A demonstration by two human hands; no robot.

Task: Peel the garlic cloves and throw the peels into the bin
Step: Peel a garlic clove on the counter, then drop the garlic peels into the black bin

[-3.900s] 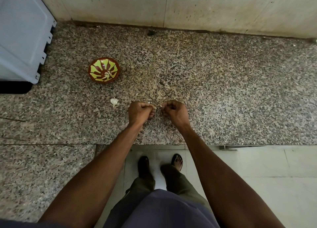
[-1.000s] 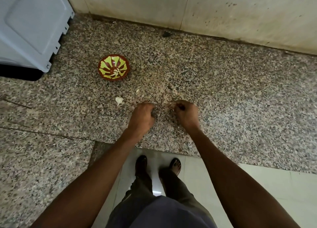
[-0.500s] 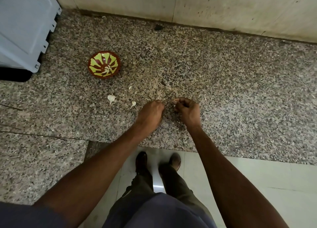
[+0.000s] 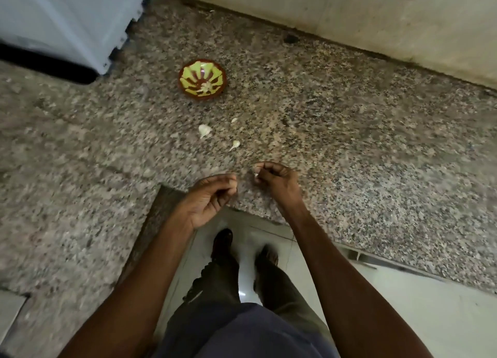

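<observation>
My right hand (image 4: 278, 181) hovers over the speckled granite counter (image 4: 349, 148) and pinches a small pale garlic clove (image 4: 256, 173) between thumb and fingertips. My left hand (image 4: 212, 197) is just left of it, palm turned up, fingers curled with the tips meeting the thumb; nothing shows between them. Farther out, a garlic clove (image 4: 205, 130) and two small pale garlic bits (image 4: 234, 144) (image 4: 234, 120) lie on the stone. Beyond them stands a brown bowl with a green pattern (image 4: 203, 79), which holds a pale piece of garlic.
A light grey-blue plastic box (image 4: 67, 21) with a black base stands on the counter at the far left. A cream wall (image 4: 376, 16) closes the back. The counter edge runs right under my hands, with my feet on the tiled floor (image 4: 403, 317) below.
Both hands have lifted off the counter and drawn back toward its front edge. My left hand has turned palm up. The camera has swung, so the bowl now sits nearer the middle.
</observation>
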